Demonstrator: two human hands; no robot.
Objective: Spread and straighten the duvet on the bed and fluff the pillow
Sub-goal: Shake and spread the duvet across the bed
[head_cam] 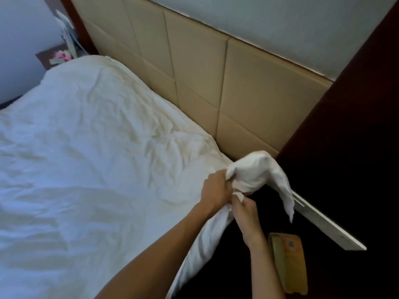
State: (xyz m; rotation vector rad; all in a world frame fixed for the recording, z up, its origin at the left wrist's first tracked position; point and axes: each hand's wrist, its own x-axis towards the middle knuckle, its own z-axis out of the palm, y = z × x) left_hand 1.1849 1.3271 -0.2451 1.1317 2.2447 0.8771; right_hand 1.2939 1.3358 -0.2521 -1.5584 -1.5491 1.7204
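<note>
A white, wrinkled duvet (86,147) covers the bed from the lower left up to the headboard. Its near right corner (259,169) is bunched and lifted off the bed's edge, with a loose flap hanging down to the right. My left hand (216,188) grips the bunched fabric from the bed side. My right hand (246,214) pinches the same corner from below, right beside the left hand. No pillow shows in this view.
A beige padded headboard (194,67) runs along the bed's far side. A dark wooden panel (345,137) stands at the right, with a white ledge (328,229) and a yellowish telephone (289,266) below it. A bedside table (54,57) with small items sits at the far left.
</note>
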